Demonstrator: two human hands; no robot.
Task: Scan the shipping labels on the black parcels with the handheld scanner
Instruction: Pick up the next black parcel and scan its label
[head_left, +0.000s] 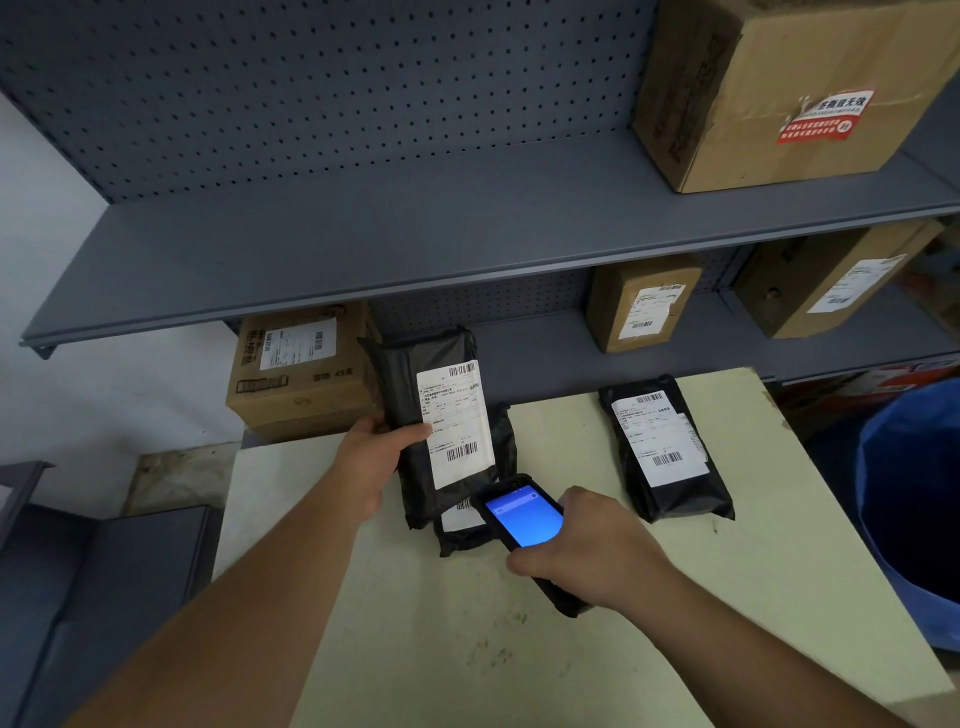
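My left hand (371, 457) grips a black parcel (410, 395) by its left edge and holds it tilted up, its white shipping label (456, 421) facing me. My right hand (587, 551) holds the black handheld scanner (522, 517), its blue screen lit, its front end just below that label. A second black parcel (467, 535) lies on the table, mostly hidden under the held one and the scanner. A third black parcel (665, 452) lies flat to the right, label up.
The parcels rest on a pale table (519, 649). Grey metal shelves (363, 249) behind carry several brown cartons with labels, such as one at left (296, 374). A blue bin (914, 499) stands at the right; a dark grey unit (104, 597) sits at lower left.
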